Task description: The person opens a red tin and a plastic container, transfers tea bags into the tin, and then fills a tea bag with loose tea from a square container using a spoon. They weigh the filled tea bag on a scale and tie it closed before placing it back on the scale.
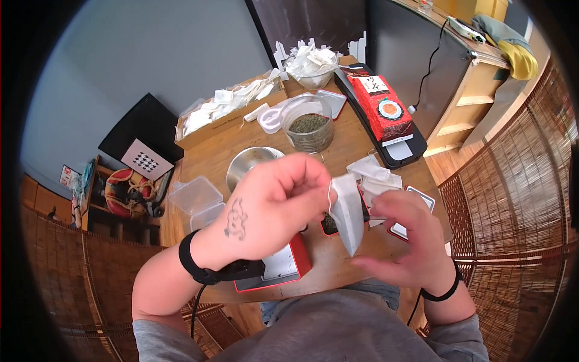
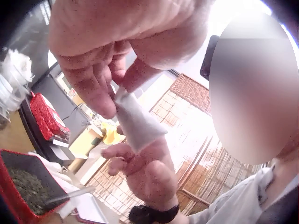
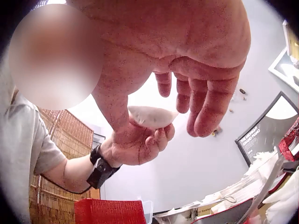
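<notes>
A small white pouch [image 1: 348,214] hangs from the left hand [image 1: 265,208], whose thumb and fingers pinch its top edge. In the left wrist view the pouch [image 2: 139,122] dangles below the pinching left hand [image 2: 126,42]. The right hand [image 1: 407,235] is beside the pouch with fingers apart and loosely bent; whether it touches the pouch is unclear. From the right wrist, the right hand [image 3: 182,51] shows extended fingers, with the pouch [image 3: 152,116] beyond them in the left hand [image 3: 135,142]. A red-rimmed black tray [image 2: 58,183] holds dried green leaves and a utensil.
A glass bowl of dried leaves [image 1: 310,131] stands mid-table near a metal bowl [image 1: 244,164]. White pouches fill a cardboard box [image 1: 232,120] and a bowl [image 1: 310,79] at the back. A red package [image 1: 381,108] lies on a black device [image 1: 416,154]. White bags [image 1: 369,169] lie behind the right hand.
</notes>
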Demonstrator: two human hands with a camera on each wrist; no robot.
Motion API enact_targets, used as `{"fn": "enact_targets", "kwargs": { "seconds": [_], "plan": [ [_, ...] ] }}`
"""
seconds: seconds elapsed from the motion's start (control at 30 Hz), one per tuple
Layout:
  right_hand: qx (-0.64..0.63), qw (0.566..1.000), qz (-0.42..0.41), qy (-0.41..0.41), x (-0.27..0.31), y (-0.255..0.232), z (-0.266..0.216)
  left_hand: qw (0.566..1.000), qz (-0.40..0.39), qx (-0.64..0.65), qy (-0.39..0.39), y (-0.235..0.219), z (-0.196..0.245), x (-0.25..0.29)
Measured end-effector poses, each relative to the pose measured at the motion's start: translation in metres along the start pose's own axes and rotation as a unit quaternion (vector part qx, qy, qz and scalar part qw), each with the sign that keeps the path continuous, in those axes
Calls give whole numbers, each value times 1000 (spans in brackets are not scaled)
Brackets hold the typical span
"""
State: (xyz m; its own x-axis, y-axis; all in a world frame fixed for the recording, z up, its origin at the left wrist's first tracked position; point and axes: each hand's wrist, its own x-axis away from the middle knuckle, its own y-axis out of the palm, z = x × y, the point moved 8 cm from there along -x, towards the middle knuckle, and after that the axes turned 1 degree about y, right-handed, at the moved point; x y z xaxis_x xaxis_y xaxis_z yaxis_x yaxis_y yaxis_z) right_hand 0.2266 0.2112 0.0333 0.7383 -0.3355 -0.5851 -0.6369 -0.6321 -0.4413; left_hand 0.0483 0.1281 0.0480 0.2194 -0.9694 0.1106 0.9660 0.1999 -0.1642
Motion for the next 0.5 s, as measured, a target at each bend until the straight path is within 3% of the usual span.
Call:
{"fn": "enact_targets", "kwargs": {
  "seconds": [0.03, 0.23, 0.3, 0.33, 0.37, 0.43, 0.47, 0.5],
  "plan": [
    [12, 1000, 29, -2, -2, 2, -2, 999, 19, 19, -38, -3, -3, -3],
    [58, 995, 80, 21, -15, 9, 12, 995, 37, 81, -45, 3, -7, -19],
    [18, 995, 67, 78, -19, 5, 27, 995, -14, 47, -81, 9, -15, -20],
    [-18, 987, 63, 144, -22, 5, 33, 996, -17, -14, -90, 7, -18, -19],
    [-18, 988, 59, 143, -28, -1, 29, 996, -14, -12, -89, 5, -20, -17],
    [5, 969, -76, 234, -36, 4, 41, 978, 57, -201, -18, -11, -12, -15],
    [77, 958, -134, 240, -42, 9, 44, 977, 57, -205, 5, -13, -14, -18],
    [79, 958, -133, 242, -47, 10, 49, 978, 55, -203, 6, -15, -17, -20]
  ]
}}
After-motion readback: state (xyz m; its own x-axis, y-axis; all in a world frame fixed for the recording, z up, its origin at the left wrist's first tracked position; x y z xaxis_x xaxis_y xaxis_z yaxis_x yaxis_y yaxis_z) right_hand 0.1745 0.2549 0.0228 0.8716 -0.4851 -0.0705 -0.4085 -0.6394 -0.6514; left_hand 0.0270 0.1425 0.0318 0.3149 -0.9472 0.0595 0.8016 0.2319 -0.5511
